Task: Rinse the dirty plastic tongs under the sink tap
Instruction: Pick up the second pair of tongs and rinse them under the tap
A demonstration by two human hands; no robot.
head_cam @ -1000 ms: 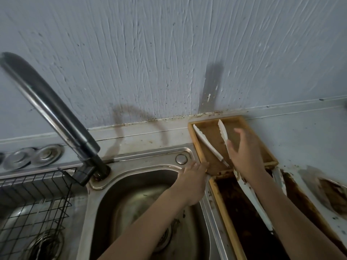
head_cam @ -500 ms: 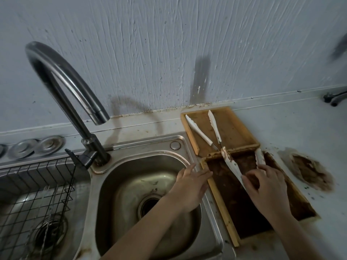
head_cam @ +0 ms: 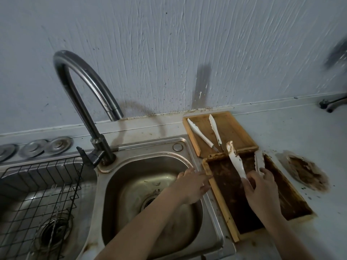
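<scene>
Counter [head_cam: 281,132] with steel sink [head_cam: 212,218] and curved tap [head_cam: 78,87]; two wooden trays beside the basin, the nearer tray [head_cam: 231,218] caked dark brown, the farther tray [head_cam: 234,128] holding clean white tongs [head_cam: 206,134]. Right hand [head_cam: 261,190], fingers grasping the dirty tongs [head_cam: 235,160] over the nearer tray, arms spread, well apart from the tap. Left hand [head_cam: 191,182], fingers released, straight, at the nearer tray's left edge above the basin.
</scene>
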